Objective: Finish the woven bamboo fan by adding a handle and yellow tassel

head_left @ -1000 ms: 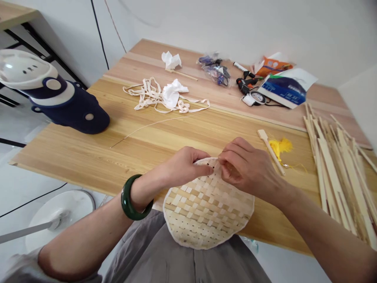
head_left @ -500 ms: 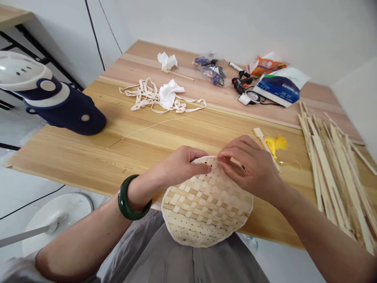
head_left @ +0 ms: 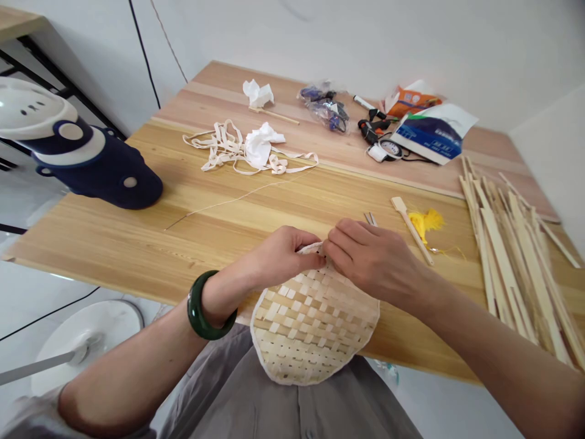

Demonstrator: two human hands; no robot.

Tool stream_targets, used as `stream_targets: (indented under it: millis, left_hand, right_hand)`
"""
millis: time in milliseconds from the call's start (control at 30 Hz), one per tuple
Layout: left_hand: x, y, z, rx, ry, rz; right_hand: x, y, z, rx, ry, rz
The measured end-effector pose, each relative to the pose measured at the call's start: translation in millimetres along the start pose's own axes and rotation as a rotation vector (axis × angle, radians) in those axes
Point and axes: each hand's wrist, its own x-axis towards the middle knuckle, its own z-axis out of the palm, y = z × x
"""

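A round woven bamboo fan panel (head_left: 311, 326) with a white edging stands tilted against my lap and the table edge. My left hand (head_left: 278, 256) is closed on its top rim, thumb on the near face. Right beside it, my right hand (head_left: 365, 259) has its fingers curled together at the same rim. The back of that hand hides whatever its fingertips pinch. Past its knuckles, two thin metal tips (head_left: 370, 217) show; the rest of that tool is covered.
Right of my hands lie a flat wooden stick (head_left: 411, 228), a yellow tassel (head_left: 425, 224) and bamboo strips (head_left: 507, 256). Farther back are cloth tape (head_left: 223, 146), a glue gun (head_left: 370, 131) and a tissue pack (head_left: 429, 137). A dark blue bear-shaped object (head_left: 109, 164) stands left.
My right hand has moved left along the rim, closer to my left hand, and its fingers have curled in. The metal tips behind it have come into sight.
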Motion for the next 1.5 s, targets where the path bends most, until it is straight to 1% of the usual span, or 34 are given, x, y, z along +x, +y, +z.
stream_targets:
  millis: [100,200,267,367,467,633,733,833,900,967,1033,1100,1167,1200,1233,1267,1333,1400,1467,1500]
  left_hand:
    - [0,-3,-1.0,-0.044,-0.018,0.001]
    - [-1,-3,-1.8,-0.07,-0.037,-0.027]
    - [-1,0,-1.7,-0.082,-0.047,-0.022]
    - [-1,2,-0.9,-0.089,-0.044,-0.022]
    - [0,2,-0.1,-0.102,-0.044,-0.053]
    - [0,-5,-1.0,-0.13,-0.042,-0.083]
    - [0,-6,-2.1,-0.138,-0.032,-0.088]
    - [1,-5,-2.3,-0.146,-0.032,-0.096]
    - [0,-4,-2.2,-0.179,-0.037,-0.108]
    - [-1,-3,-2.7,-0.232,-0.042,-0.122]
    - [-1,-3,-4.5,-0.277,-0.044,-0.119]
    - [0,-3,-7.6,-0.283,-0.041,-0.092]
    - [2,-4,-10.8,-0.202,-0.02,-0.042]
    - [3,-5,-11.8,-0.119,0.016,-0.004]
    - [4,-6,-12.2,-0.014,0.077,0.044]
    - [5,-7,-11.7,0.098,0.166,0.108]
    - [5,-8,-8.1,0.294,0.38,0.276]
    - [2,-9,-1.5,0.423,0.57,0.458]
    - [-2,-10,6.6,0.507,0.681,0.59]
    - [-3,-10,10.6,0.532,0.713,0.618]
  right_hand:
    - [-3,2,9,0.084,0.064,0.051]
    - [-9,2,15,0.242,0.12,0.201]
    - [-12,1,18,0.376,0.15,0.311]
    - [-14,1,19,0.547,0.174,0.418]
    - [-14,3,17,0.649,0.169,0.488]
    - [-14,7,11,0.699,0.148,0.558]
    - [-15,6,9,0.639,0.146,0.545]
    - [-18,2,10,0.551,0.177,0.523]
    - [-22,0,11,0.562,0.194,0.61]
    - [-25,-1,10,0.712,0.158,0.786]
    - [-28,1,6,0.981,0.036,0.959]
    - [-30,4,2,1.241,-0.129,1.042]
    - [-29,6,-1,1.372,-0.243,1.076]
    - [-28,5,-1,1.393,-0.266,1.1]
    - [-27,4,-1,1.405,-0.266,1.137]
    - [-26,2,0,1.421,-0.252,1.183]
    - [-25,-5,2,1.479,-0.198,1.279]
    - [-23,-12,4,1.53,-0.122,1.336]
    - [-21,-19,3,1.513,-0.053,1.346]
    - [-19,-22,1,1.488,-0.032,1.339]
